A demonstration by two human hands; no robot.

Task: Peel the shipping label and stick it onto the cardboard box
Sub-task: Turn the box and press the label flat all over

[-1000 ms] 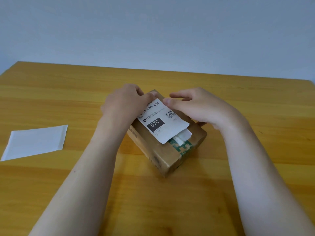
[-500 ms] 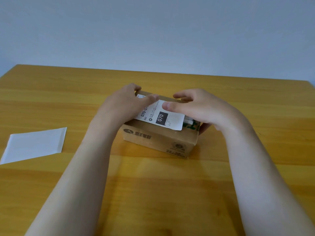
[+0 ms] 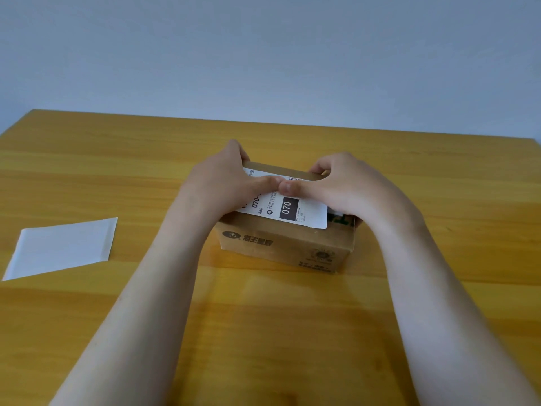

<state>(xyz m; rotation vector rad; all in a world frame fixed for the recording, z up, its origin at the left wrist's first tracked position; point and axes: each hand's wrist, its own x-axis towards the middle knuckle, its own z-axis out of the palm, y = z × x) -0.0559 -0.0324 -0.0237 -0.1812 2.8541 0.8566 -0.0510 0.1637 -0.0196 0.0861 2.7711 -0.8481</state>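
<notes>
While both thumbs press the white printed shipping label (image 3: 288,208) onto the brown cardboard box (image 3: 285,244), left hand (image 3: 222,186) and right hand (image 3: 348,189) clasp its ends; only smoothing seems left, the blank white backing sheet (image 3: 63,247) discarded near the desk's left edge.

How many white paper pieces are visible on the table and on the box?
2. The shipping label lies on top of the cardboard box, under both thumbs. The blank white sheet lies flat on the table, left of the box. The hands may hide more.

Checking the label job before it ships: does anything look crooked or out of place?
The shipping label sits askew on the cardboard box; its near-right corner hangs past the top edge. The left hand and right hand are pressing it down.
</notes>
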